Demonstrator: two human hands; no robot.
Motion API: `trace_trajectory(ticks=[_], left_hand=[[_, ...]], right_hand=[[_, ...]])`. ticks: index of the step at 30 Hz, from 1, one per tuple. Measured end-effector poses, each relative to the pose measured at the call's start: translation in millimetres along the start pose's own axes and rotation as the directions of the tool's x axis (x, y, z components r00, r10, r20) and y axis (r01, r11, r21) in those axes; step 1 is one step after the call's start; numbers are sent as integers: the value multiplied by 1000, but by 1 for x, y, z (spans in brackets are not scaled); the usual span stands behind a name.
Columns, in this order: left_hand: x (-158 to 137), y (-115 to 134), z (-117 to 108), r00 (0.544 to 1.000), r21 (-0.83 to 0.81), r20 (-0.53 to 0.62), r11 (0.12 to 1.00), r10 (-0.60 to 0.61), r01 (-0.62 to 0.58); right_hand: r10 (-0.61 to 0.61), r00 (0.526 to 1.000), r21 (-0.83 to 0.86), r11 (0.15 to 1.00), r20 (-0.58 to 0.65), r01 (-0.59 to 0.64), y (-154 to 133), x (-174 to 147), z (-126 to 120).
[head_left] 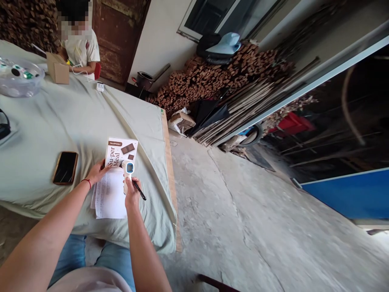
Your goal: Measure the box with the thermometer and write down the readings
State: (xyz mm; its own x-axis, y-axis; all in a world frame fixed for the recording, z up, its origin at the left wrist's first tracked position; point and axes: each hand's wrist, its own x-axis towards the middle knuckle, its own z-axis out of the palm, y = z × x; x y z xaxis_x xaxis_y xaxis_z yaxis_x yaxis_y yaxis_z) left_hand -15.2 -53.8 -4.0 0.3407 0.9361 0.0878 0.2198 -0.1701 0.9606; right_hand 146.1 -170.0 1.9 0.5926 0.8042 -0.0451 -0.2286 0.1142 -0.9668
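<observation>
In my right hand (132, 195) is a white handheld infrared thermometer (125, 180) with a blue-framed screen, its head over the lower right of a box. A black pen (139, 190) sticks out from the same hand. My left hand (97, 172) grips the lower left edge of the white and brown "Su-per Meal" box (129, 144), which has chocolate pieces pictured on it. Below the box lie printed paper sheets (111, 200), partly covered by my right hand. A dark-screened phone (65, 167) rests left of my left hand.
A pale green cloth (88, 121) covers the table. At its far end are a clear plastic tub (22, 87), a cardboard box (57, 69), a white plug block (100, 86) and a seated person (80, 50). Stacked firewood (188, 77) lines the wall; concrete floor (212, 202) lies right.
</observation>
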Motion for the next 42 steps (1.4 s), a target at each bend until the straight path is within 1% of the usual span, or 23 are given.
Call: trace_trajectory(ticks=[2, 7, 9, 14, 19, 21, 23, 26, 28, 29, 32, 35, 37, 38, 39, 40, 42], left_hand=[[1, -1, 0, 1000, 19, 12, 1000, 6, -6], [1, -2, 0, 1000, 84, 14, 996, -2, 0], [1, -3, 0, 1000, 72, 6, 997, -9, 8], [1, -10, 1, 1000, 15, -26, 1000, -17, 18], [2, -14, 1, 1000, -39, -30, 999, -10, 9], [3, -15, 2, 1000, -43, -28, 999, 5, -6], [2, -16, 3, 999, -28, -30, 999, 23, -24], [-1, -16, 6, 997, 27, -69, 999, 34, -33], [-3, -15, 8, 993, 93, -113, 995, 34, -23], [-3, -14, 10, 990, 127, -136, 992, 34, -17], [-3, -10, 14, 980, 197, -194, 980, 33, 6], [-4, -8, 18, 972, 207, -234, 976, -20, 70], [-11, -8, 18, 964, 194, -259, 974, -67, 120], [-18, -9, 17, 962, 198, -263, 971, -76, 131], [-26, -10, 16, 964, 218, -257, 968, -67, 125], [-36, -10, 14, 971, 257, -238, 961, -39, 102], [-58, -11, 10, 986, 375, -157, 927, 60, 3]], right_hand=[[-2, 1000, -17, 1000, 17, 2, 1, 1, 0], [11, 1000, -5, 1000, 10, -11, -2, 1, 2], [24, 1000, 9, 1000, 5, -24, -7, -1, 4], [51, 997, 81, 996, -54, -46, -22, -12, 8], [71, 997, 93, 993, -34, -68, -26, -16, 7], [48, 999, 64, 997, -26, -46, -24, -16, 3], [-12, 1000, -17, 1000, -6, 12, -19, -16, -5], [-106, 994, -155, 982, 39, 111, -8, -19, -25], [-159, 983, -292, 940, 86, 178, 2, -22, -43], [-181, 978, -379, 902, 107, 208, 8, -23, -53], [-242, 956, -613, 734, 164, 291, 20, -25, -76], [-301, 924, -721, 583, 237, 375, 20, -25, -86], [-343, 901, -748, 518, 264, 416, 14, -27, -85], [-359, 896, -743, 517, 262, 424, 10, -29, -83], [-363, 897, -725, 544, 252, 423, 7, -32, -80], [-351, 906, -693, 593, 236, 410, 4, -36, -76], [-277, 937, -603, 717, 212, 349, 3, -44, -65]])
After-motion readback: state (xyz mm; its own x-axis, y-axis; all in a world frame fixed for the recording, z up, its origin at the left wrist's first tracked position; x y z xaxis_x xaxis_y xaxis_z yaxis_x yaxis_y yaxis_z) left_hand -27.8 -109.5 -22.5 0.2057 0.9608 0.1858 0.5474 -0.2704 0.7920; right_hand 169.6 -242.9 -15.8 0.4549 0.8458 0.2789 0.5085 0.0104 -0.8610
